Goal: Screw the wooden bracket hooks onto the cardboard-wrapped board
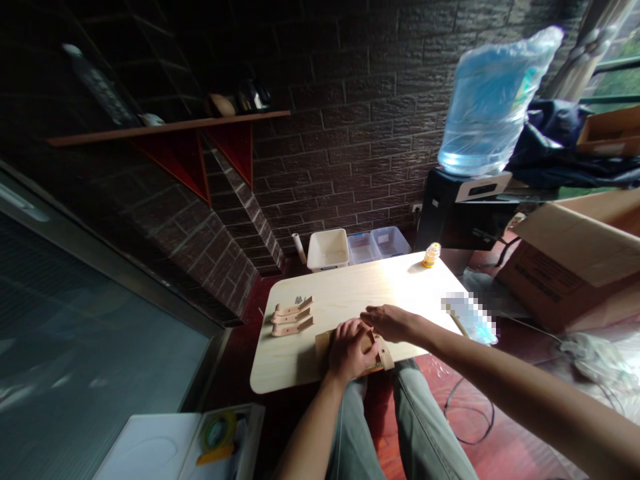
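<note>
The tan wooden assembly (385, 355) sits at the table's (270, 373) near edge, clasped by the left hand (347, 348). The right hand (393, 321) reaches flat across it; its grip I cannot tell. An uneven push could tip it lapward; a jolt could scatter the apparent screws (300, 300) beside 3 angled wooden pieces (293, 318).

Passage lay open across the tabletop (340, 287) between the three wooden pieces (295, 329) at left and the small bottle (431, 256) at the far right corner; near the front edge, the left hand (347, 348), right hand (387, 323) and brown piece (323, 348) obstructed access.
</note>
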### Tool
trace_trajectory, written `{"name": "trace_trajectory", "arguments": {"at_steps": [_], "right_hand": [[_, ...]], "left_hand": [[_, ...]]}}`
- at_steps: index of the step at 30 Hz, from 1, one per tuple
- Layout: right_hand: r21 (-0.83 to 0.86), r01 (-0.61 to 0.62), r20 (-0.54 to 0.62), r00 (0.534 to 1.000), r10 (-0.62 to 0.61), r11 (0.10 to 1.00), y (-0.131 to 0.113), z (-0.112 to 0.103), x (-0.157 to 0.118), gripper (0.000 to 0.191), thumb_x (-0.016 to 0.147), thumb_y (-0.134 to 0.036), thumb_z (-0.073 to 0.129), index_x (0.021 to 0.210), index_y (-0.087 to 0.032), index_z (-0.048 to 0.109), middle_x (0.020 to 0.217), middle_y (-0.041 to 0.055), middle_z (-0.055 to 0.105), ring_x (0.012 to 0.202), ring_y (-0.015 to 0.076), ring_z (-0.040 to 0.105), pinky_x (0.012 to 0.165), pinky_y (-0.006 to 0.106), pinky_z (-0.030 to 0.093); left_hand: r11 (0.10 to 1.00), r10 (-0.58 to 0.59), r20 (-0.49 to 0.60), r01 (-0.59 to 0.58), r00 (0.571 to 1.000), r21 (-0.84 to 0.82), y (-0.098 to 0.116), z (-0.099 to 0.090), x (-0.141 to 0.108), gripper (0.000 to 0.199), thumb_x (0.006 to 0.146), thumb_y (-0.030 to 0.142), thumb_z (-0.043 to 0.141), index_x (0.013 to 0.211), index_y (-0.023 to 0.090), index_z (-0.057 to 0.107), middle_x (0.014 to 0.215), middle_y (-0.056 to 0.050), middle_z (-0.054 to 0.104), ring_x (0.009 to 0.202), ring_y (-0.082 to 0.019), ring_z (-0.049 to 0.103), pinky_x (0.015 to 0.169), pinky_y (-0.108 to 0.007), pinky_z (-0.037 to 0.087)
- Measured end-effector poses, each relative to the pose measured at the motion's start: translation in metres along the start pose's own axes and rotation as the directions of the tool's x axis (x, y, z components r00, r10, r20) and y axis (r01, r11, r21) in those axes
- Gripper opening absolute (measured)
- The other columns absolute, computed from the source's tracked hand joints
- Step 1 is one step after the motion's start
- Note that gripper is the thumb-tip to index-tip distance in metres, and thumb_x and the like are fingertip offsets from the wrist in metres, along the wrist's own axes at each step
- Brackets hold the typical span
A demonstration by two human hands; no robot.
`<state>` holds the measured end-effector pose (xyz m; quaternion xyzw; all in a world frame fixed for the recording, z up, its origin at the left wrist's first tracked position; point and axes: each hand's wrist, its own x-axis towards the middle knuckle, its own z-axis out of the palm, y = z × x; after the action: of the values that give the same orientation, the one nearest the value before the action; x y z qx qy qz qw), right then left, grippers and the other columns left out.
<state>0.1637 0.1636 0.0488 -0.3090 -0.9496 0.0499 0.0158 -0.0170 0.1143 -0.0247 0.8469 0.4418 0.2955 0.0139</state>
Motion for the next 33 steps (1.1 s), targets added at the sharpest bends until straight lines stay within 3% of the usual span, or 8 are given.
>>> {"name": "trace_trajectory", "arguments": {"at_steps": [8,18,27,33], "right_hand": [[0.002,-0.011,-0.012,1.0,0.011,1.0,0.001,0.008,-0.001,0.027,0.084,-0.007,0.058,0.109,-0.014,0.066,0.106,0.0122,0.069,0.094,0.0235,0.064,0.078,0.035,0.053],[-0.014,-0.018,0.005,1.0,0.018,1.0,0.0,0.003,0.001,0.012,0.089,-0.012,0.055,0.093,-0.014,0.066,0.087,0.0083,0.067,0.068,0.0165,0.06,0.061,0.027,0.049],[-0.076,0.003,0.047,0.999,0.0,0.997,0.004,0.011,0.001,0.026,0.084,-0.007,0.056,0.108,-0.01,0.064,0.104,0.0133,0.068,0.096,0.0234,0.062,0.075,0.032,0.051],[-0.117,-0.051,0.065,0.996,0.059,0.992,0.002,0.009,-0.001,0.026,0.088,-0.014,0.056,0.112,-0.006,0.062,0.106,0.0183,0.066,0.086,0.0244,0.064,0.071,0.035,0.051]], "left_hand": [[1.0,0.003,0.001,-0.003,1.0,-0.005,-0.002,0.002,-0.002,0.028,0.087,0.035,0.065,0.114,0.029,0.059,0.121,-0.008,0.061,0.119,-0.03,0.056,0.105,-0.051,0.045],[1.0,-0.009,-0.014,0.009,1.0,0.003,-0.002,0.003,-0.002,0.033,0.086,0.036,0.066,0.117,0.028,0.058,0.118,-0.009,0.061,0.117,-0.03,0.057,0.104,-0.051,0.047],[1.0,0.014,-0.008,-0.013,1.0,0.009,-0.001,0.0,-0.001,0.03,0.086,0.034,0.067,0.113,0.028,0.058,0.119,-0.008,0.061,0.116,-0.029,0.057,0.103,-0.052,0.047],[1.0,0.009,-0.009,-0.008,1.0,0.022,0.0,0.001,-0.002,0.03,0.088,0.035,0.064,0.116,0.029,0.058,0.123,-0.008,0.06,0.119,-0.028,0.056,0.106,-0.05,0.045]]}}
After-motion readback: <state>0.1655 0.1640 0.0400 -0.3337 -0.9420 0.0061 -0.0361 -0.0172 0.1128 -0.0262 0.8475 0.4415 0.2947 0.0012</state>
